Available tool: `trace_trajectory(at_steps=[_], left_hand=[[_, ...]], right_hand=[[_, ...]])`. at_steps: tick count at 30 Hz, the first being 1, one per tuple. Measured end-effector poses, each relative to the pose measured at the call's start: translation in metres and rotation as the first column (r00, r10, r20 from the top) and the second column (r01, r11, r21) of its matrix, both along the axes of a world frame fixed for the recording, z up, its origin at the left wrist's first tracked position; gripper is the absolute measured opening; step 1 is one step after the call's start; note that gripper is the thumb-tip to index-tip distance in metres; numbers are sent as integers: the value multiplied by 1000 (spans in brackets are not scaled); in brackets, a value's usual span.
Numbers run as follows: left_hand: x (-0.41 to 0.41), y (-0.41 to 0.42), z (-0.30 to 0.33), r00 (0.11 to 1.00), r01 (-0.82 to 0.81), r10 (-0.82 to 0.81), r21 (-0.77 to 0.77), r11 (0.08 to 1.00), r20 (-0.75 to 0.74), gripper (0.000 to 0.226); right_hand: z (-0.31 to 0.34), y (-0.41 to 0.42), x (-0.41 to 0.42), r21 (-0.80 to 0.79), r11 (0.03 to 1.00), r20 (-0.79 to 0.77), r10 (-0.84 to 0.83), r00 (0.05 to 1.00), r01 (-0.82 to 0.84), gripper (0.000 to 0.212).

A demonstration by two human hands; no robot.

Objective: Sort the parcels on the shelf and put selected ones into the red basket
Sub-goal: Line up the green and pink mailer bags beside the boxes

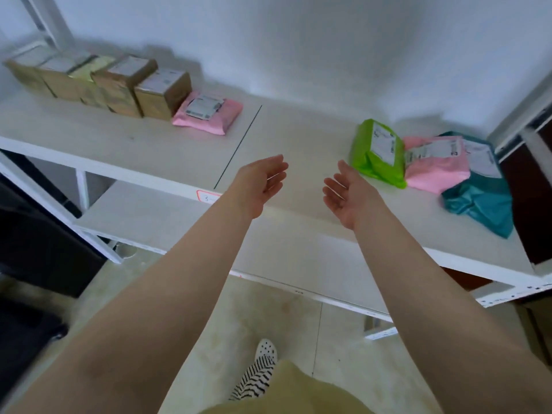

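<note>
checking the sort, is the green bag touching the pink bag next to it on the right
Touching: the head view shows the green bag leaning directly against the pink bag, no gap.

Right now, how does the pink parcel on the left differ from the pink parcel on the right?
The left pink parcel lies flat, label up, apart from other soft bags, right next to the row of brown boxes. The right pink parcel is wedged between the green parcel and the teal parcel, tilted, and looks more crumpled. Both are pink soft mailers with white labels on the same shelf.
</note>
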State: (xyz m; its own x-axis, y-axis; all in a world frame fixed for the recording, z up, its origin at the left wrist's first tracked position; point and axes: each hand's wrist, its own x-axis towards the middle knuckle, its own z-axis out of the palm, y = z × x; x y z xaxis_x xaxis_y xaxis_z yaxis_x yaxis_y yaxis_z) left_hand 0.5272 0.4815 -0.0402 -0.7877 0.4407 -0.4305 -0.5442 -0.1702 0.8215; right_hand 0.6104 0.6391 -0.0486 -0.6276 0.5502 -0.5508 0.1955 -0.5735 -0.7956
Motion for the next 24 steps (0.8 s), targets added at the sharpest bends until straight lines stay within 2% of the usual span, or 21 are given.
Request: trace_trajectory(at_steps=[7,14,17,19,22,24], left_hand=[[-66,62,-7,998,52,-51,-47,998,28,6],[-88,137,-10,962,270,-273,-130,954,-9,25],[-90,169,-11,934,345,-356,-200,917,-20,30],[-88,189,-14,925,356,-377,-254,899,-40,43],[-82,214,-19,920,346,-386,-323,881,-66,84],[-80,227,-21,917,337,-387,-339,879,-92,92]], right_hand=[[-15,41,-38,-106,988,103,-102,989,113,47],[-16,84,-43,-132,916,78,-372,925,379,65],[-19,97,-46,-137,889,97,-427,899,437,70],[-22,100,-49,-124,880,102,-448,888,458,68],[-27,104,-51,-93,870,112,-474,873,485,65],[-30,106,-52,-85,865,124,-483,867,495,65]])
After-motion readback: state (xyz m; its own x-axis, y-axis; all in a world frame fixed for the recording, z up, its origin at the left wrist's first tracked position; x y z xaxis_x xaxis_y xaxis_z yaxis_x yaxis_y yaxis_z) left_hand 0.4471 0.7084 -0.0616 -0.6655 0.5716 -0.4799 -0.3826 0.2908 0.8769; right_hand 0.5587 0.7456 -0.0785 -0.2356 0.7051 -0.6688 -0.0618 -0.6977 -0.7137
